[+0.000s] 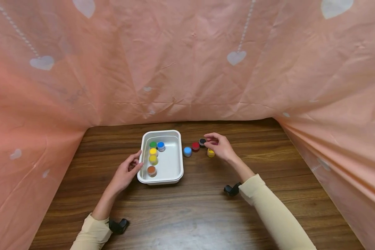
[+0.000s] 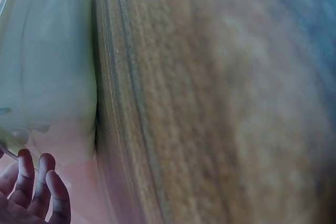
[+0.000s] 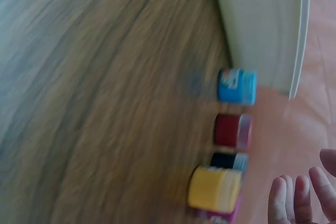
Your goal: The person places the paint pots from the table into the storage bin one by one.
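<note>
At the left rim of a white plastic tray (image 1: 170, 156) is my left hand (image 1: 128, 171), thumb and index fingertip at the edge and other fingers curled outside. In the left wrist view, its fingers (image 2: 42, 190) curl by the tray's corner. Inside the tray stand a green-lidded paint jar (image 1: 153, 144), a blue one (image 1: 160, 146), two yellow ones and a brown one (image 1: 151, 170). My right hand (image 1: 220, 147) hovers over loose jars: black (image 1: 202, 141), yellow (image 1: 210, 153) and magenta (image 3: 218, 216). Its fingers (image 3: 303, 198) are apart, holding nothing.
A light blue jar (image 1: 187, 151) stands just right of the tray, with a red jar (image 1: 195, 146) beside it. A wooden table (image 1: 187, 215) lies under everything. Pink cloth (image 1: 181, 62) with white hearts hangs behind and along both sides.
</note>
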Demonstrator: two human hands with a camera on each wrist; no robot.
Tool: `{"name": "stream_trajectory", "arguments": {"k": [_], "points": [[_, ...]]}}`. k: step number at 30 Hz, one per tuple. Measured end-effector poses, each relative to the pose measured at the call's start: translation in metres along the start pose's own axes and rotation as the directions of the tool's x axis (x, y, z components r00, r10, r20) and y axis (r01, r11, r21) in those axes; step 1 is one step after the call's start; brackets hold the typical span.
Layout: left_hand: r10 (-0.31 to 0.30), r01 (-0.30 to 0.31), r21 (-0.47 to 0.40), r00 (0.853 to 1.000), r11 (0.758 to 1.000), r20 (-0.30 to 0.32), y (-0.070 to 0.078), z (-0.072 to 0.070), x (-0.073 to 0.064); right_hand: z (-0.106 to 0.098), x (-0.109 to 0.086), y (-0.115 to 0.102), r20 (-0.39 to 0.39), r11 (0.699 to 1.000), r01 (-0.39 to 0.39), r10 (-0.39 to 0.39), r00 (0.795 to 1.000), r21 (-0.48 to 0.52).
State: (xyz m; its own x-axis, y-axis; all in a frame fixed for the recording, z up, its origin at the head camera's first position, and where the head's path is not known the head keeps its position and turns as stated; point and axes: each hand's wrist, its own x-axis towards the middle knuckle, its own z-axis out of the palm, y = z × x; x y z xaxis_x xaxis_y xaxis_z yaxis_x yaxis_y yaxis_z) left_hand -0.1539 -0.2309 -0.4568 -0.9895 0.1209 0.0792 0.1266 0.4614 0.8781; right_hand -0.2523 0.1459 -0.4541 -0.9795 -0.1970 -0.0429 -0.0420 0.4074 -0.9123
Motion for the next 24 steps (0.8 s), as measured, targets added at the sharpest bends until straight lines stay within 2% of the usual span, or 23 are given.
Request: {"name": "stream_trajectory", "arguments": {"k": [7, 16, 24], "points": [[-0.023, 0.023, 0.006, 1.0, 1.0, 0.009, 0.0, 0.0, 0.0, -0.01, -0.003, 0.017, -0.022, 0.999, -0.034, 0.034, 0.999, 0.018], [-0.01, 0.01, 0.016, 1.0, 1.0, -0.008, -0.038, 0.004, 0.011, -0.013, -0.006, 0.031, -0.042, 0.996, -0.081, 0.083, 0.996, 0.041], [-0.005, 0.005, 0.009, 1.0, 1.0, -0.004, -0.042, 0.003, 0.012, -0.011, -0.004, 0.041, -0.043, 0.994, -0.098, 0.099, 0.994, 0.037]]}}
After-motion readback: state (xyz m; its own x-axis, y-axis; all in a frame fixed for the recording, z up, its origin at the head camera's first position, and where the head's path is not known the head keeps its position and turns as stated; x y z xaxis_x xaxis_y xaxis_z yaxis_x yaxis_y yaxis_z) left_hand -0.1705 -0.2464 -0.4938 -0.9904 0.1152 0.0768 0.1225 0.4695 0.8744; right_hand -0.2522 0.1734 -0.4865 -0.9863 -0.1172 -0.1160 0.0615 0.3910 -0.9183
